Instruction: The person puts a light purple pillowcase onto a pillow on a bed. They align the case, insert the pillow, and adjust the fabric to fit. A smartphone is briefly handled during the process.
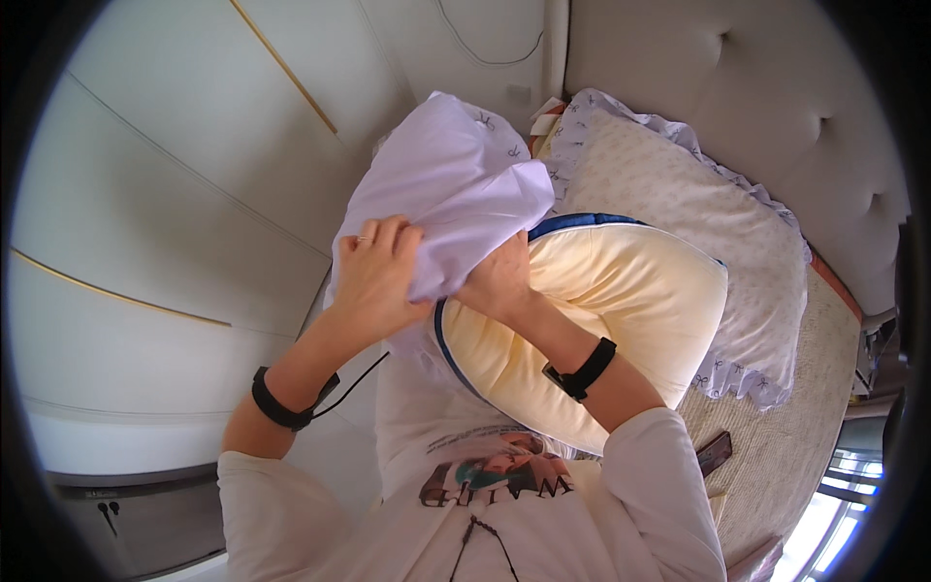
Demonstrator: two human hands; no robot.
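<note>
A lilac pillowcase (436, 167) with bow-printed trim hangs bunched in front of me. My left hand (374, 276) grips its near edge, fingers curled over the cloth and a ring on one finger. Under a fold of the same fabric goes my right hand (500, 276); its fingers are hidden, so their hold does not show. Below and beside the right forearm lies a plump cream pillow (654, 284) with dark blue edging, creased towards its middle. Whether the pillow's hidden end is inside the case cannot be seen.
A floral pillow (654, 174) with a lilac ruffle lies on the bed against the tufted headboard (785, 73). A dark brown object (714, 454) rests on the ribbed bed cover (771, 451). White cabinet panels (182, 182) rise on the left. A black cord (353, 385) runs from my left wristband.
</note>
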